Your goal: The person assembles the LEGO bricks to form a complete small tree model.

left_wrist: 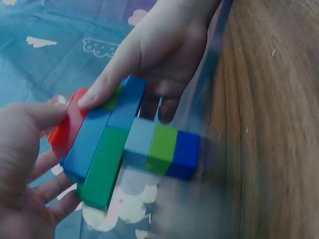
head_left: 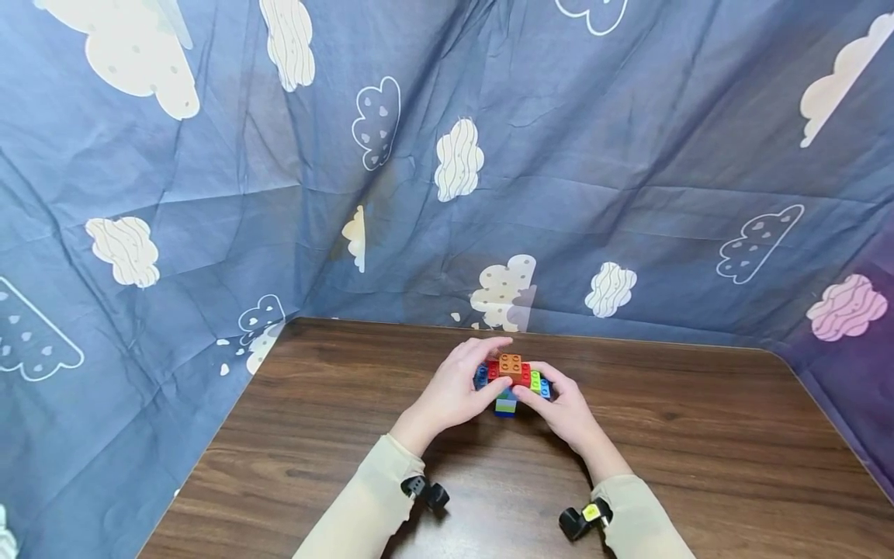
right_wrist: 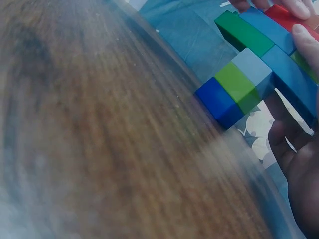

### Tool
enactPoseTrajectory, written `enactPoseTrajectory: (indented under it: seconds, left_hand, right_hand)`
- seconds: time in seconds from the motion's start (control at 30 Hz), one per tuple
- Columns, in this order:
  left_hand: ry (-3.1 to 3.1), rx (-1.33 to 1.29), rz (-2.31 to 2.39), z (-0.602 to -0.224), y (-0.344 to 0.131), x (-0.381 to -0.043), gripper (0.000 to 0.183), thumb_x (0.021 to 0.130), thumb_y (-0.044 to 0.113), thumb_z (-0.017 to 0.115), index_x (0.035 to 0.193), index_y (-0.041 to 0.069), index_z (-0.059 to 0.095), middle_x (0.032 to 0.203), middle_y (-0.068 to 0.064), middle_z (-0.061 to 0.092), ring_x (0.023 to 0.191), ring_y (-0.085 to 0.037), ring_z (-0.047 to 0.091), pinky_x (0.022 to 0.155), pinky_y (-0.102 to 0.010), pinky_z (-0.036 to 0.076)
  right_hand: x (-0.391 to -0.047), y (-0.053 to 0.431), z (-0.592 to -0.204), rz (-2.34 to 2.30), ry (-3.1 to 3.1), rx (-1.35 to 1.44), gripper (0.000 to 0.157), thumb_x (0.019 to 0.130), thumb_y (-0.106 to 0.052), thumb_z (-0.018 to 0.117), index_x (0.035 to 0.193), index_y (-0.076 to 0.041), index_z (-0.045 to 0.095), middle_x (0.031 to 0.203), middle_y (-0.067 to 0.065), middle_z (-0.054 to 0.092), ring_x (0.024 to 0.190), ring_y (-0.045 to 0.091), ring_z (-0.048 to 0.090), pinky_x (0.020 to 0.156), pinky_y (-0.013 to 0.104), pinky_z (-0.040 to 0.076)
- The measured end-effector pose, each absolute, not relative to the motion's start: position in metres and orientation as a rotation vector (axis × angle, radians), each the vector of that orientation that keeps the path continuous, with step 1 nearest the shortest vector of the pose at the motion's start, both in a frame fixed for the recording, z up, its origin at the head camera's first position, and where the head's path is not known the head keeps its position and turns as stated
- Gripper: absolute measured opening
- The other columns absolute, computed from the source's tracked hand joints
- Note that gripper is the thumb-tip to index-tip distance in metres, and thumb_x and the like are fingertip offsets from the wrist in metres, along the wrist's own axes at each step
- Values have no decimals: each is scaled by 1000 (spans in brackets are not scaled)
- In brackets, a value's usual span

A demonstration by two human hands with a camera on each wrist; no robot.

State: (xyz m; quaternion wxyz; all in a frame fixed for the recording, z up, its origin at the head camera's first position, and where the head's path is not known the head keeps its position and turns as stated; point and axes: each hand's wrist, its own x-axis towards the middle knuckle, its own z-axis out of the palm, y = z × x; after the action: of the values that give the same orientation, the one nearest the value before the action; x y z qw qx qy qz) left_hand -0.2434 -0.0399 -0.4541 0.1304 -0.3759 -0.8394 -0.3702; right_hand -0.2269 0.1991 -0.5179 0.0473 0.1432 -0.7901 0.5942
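Note:
A structure of toy building bricks stands on the table, with an orange brick on top of a red layer. Below the red brick, the left wrist view shows blue bricks and a green brick. A narrow column of light blue, lime and dark blue bricks forms its base. My left hand grips the left side, thumb in front and fingers behind. From the right, my right hand holds the other side, its thumb pressing near the red layer. Some fingertips are hidden behind the bricks.
A dark wooden table lies under the hands. Behind it and to both sides hangs a blue cloth printed with clouds. Each wrist carries a small black camera, one on the left and one on the right.

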Motion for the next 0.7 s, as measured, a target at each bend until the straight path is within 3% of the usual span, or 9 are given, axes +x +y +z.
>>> enactPoseTrajectory:
  seconds: [0.23, 0.47, 0.7]
  left_hand:
    - [-2654, -1094, -1233, -451, -67, -255, 56, 96, 24, 85, 143, 10, 57, 128, -5, 70, 116, -17, 67, 99, -40, 59]
    - [-2722, -1060, -1292, -451, -90, -261, 59, 91, 25, 90, 140, 13, 61, 125, -7, 71, 113, -20, 69, 99, -41, 58]
    - [-2723, -1150, -1276, -460, -85, -266, 48, 93, 18, 89, 134, 12, 64, 123, -1, 72, 107, -18, 71, 94, -40, 59]
  right_hand:
    - [-229, 212, -517, 1857, -2340, 500, 50, 96, -10, 86, 141, -10, 67, 128, 11, 71, 108, 15, 69, 89, 25, 58]
    - [-230, 241, -517, 1911, -2233, 555, 47, 90, 6, 85, 133, 7, 67, 115, 14, 76, 90, 17, 65, 73, 24, 54]
    - [-232, 249, -519, 1895, -2269, 600, 43, 89, 7, 86, 129, 1, 70, 107, 17, 75, 85, 15, 63, 72, 24, 53]
